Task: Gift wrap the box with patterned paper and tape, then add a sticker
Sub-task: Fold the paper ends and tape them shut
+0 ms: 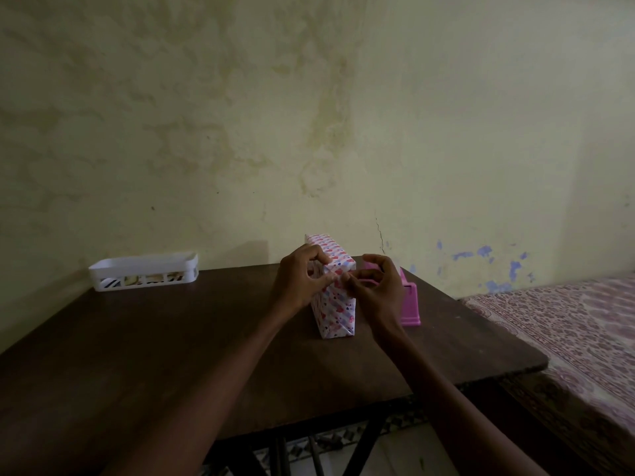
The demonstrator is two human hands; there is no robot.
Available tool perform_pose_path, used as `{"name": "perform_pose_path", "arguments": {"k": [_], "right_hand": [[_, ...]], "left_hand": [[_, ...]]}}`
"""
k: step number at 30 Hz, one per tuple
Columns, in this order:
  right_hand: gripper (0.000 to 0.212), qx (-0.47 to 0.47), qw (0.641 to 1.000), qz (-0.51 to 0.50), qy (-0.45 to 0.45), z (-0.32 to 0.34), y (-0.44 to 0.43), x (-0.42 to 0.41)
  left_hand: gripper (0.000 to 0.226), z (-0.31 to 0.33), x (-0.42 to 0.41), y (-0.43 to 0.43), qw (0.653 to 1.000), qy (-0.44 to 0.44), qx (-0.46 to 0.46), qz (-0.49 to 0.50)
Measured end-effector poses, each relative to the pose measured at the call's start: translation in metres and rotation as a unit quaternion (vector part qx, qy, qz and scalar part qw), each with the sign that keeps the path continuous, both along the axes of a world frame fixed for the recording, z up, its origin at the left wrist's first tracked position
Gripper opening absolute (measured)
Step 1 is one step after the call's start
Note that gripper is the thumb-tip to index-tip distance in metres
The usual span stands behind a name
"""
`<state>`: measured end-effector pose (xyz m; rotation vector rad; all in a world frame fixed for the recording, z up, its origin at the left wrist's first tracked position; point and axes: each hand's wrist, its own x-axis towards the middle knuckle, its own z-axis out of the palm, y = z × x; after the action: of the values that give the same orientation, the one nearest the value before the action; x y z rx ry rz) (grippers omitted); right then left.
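Note:
A box wrapped in white paper with pink and blue hearts [335, 312] stands on its narrow side on the dark wooden table [171, 338]. My left hand [300, 278] grips the near top corner of the box, fingers curled over the paper. My right hand [376, 292] pinches something small at the same corner; whether it is tape or a paper flap is too small to tell. A pink tape dispenser [409, 304] stands just right of the box, partly hidden behind my right hand.
A white slotted plastic tray [144, 271] with small items inside sits at the table's back left against the wall. A bed with patterned cover [567, 331] runs along the right of the table. The table's right edge lies close behind the dispenser.

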<state>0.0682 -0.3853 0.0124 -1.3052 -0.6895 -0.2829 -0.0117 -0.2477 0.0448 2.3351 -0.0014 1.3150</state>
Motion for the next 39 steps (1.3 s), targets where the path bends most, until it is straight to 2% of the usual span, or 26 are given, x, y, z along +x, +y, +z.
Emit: {"name": "perform_pose_path", "arguments": {"k": [9, 16, 21, 25, 29, 34, 36, 39], "right_hand": [[0.055, -0.014, 1.0, -0.021, -0.018, 0.0, 0.006, 0.002], [0.062, -0.046, 0.996, -0.075, -0.033, 0.0, 0.011, 0.002], [0.068, -0.12, 0.981, -0.14, -0.055, 0.004, 0.002, 0.007], [0.057, -0.184, 0.965, -0.15, -0.111, 0.017, -0.008, 0.008], [0.033, -0.246, 0.951, -0.113, -0.15, 0.029, -0.01, 0.009], [0.05, -0.325, 0.929, -0.075, -0.161, 0.04, -0.014, 0.008], [0.047, -0.327, 0.928, -0.078, -0.158, 0.045, -0.016, 0.007], [0.043, -0.314, 0.919, -0.128, -0.201, 0.045, -0.013, 0.004]], "left_hand": [[0.025, 0.001, -0.001, 0.003, 1.0, 0.023, 0.005, -0.005], [0.024, 0.006, -0.002, 0.009, 0.998, 0.051, 0.031, -0.017], [0.029, 0.008, -0.005, 0.013, 0.995, 0.079, 0.052, 0.009], [0.029, 0.01, -0.005, 0.007, 0.995, 0.083, 0.055, 0.009], [0.031, 0.011, -0.004, 0.006, 0.995, 0.091, 0.048, 0.012], [0.028, 0.011, -0.008, 0.004, 0.995, 0.089, 0.036, 0.023], [0.026, 0.011, -0.009, 0.002, 0.995, 0.089, 0.03, 0.02], [0.027, 0.01, -0.008, 0.002, 0.995, 0.091, 0.029, 0.02]]}}
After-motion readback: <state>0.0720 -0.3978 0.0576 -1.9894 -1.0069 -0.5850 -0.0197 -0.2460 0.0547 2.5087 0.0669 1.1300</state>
